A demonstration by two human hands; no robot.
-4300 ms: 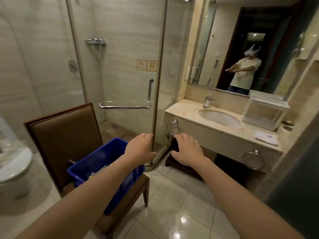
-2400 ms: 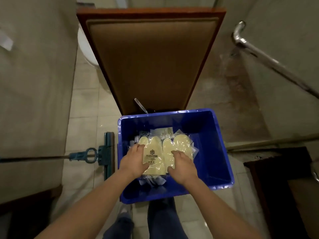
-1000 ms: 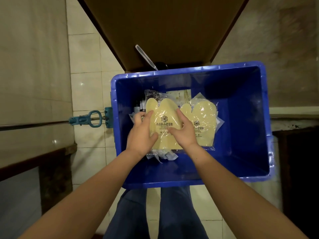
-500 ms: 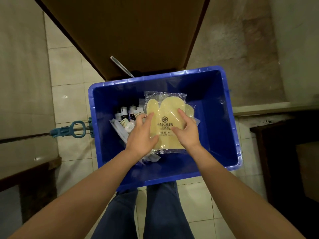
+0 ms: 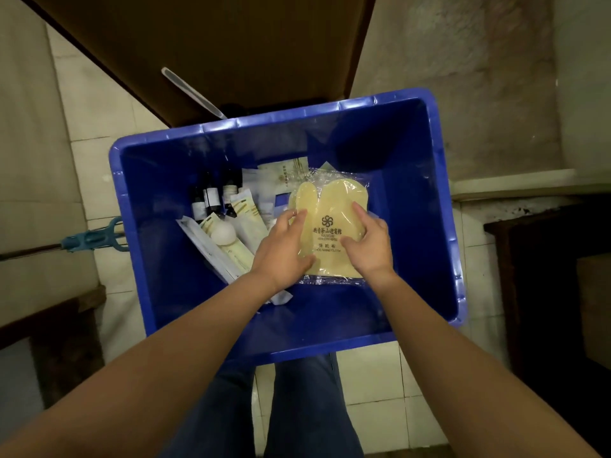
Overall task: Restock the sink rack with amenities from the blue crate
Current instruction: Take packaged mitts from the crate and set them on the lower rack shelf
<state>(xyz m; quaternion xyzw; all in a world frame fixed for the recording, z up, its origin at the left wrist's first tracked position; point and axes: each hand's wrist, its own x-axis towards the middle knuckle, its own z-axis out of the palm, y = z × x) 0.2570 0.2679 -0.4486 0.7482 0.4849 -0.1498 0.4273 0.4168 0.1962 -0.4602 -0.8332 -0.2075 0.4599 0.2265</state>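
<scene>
Inside the blue crate (image 5: 413,143), bare floor lies open at the right of the frame, between the yellow cloth packet (image 5: 330,206) and the right wall, and along the lower strip by the near wall. The left grip (image 5: 281,251) and right grip (image 5: 370,247) hold the packet at centre. Centre-left is crowded with dark bottles (image 5: 211,196) and long sachets (image 5: 220,256). A brown chair back (image 5: 231,44) rises just behind the upper rim.

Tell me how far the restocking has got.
Done: nothing that shows; the sink rack is out of view. In hand: the left hand and right hand hold a wrapped shoe-shine cloth packet over the blue crate. Left: carrying it to the rack, then the small dark bottles, long sachets and white round item lying in the crate.
</scene>
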